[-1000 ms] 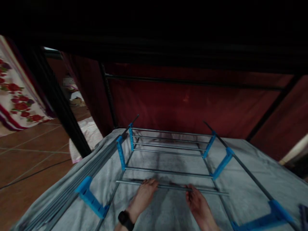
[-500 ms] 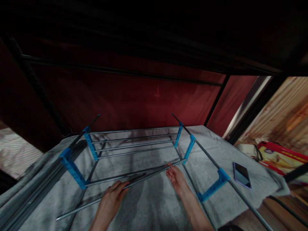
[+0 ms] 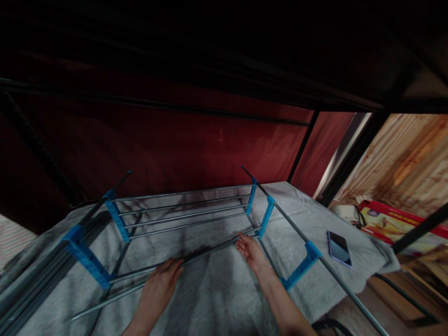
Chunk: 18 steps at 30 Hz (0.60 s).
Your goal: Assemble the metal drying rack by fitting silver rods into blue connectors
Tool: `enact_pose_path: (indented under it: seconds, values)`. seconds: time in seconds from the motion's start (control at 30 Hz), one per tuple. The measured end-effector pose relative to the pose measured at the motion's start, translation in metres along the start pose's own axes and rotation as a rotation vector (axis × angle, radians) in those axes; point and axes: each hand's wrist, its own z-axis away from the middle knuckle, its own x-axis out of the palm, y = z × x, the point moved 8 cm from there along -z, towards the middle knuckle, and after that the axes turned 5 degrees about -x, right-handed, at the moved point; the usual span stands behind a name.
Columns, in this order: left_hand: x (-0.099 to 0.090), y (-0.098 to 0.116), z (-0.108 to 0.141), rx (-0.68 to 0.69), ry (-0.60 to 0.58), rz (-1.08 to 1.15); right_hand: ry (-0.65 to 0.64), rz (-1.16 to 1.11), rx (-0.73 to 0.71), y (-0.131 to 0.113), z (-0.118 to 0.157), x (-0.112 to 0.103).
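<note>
A loose metal tube [image 3: 210, 252] runs slantwise across the near side of a rack frame made of grey tubes and blue plastic brackets [image 3: 90, 261]. My left hand [image 3: 164, 276] is closed over its middle, palm down. My right hand [image 3: 248, 248] pinches it farther along, close to the blue bracket [image 3: 266, 217] on the right. The tube's far end meets that bracket's lower part; whether it sits inside cannot be made out. Its near end sticks out at the lower left. Several tubes [image 3: 185, 212] span the back brackets.
The rack lies on a grey blanket [image 3: 224, 298]. More loose tubes [image 3: 45, 275] lie along the left. A phone [image 3: 339, 248] rests on the right, with a red and yellow box [image 3: 392, 221] beyond it. Dark metal posts [image 3: 353, 158] and a red panel [image 3: 196, 149] stand behind.
The view has shifted a little, so the rack appears farther left. Both hands keep their hold, and the loose tube now lies closer to the rack's front tube.
</note>
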Motion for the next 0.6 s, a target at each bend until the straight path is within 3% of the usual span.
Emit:
enact_pose_path:
  seconds: [0.2,0.6]
  values:
    - [0.000,0.001,-0.008,0.008,-0.035,0.012,0.022,0.038,0.084,0.009,-0.012,-0.006]
    - [-0.010,0.007,-0.015,0.032,-0.027,0.037,0.009,0.113,0.077,0.004,-0.006,-0.008]
